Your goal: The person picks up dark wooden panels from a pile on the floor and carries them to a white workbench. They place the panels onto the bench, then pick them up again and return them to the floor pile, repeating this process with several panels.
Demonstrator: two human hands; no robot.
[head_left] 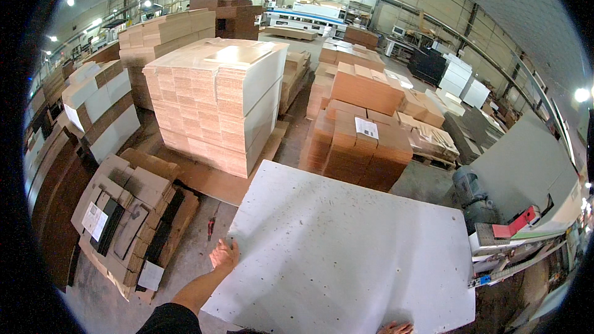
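Observation:
A large white board [346, 241] with scattered dark specks lies flat in front of me. At its left edge is my left hand [224, 255], fingers bent and closed at the edge, thumb side toward the board's top. Only the fingers of my right hand [396, 328] show, lying flat on the board by its near edge; the rest is cut off by the bottom of the view.
Left of the board, a red-and-black tool [211, 229] lies on the floor beside a stack of grey-brown panels [127, 210]. Beyond stand a tall stack of pale boards [198, 105] and brown panel stacks [365, 154]. A machine with a motor [470, 185] borders the right side.

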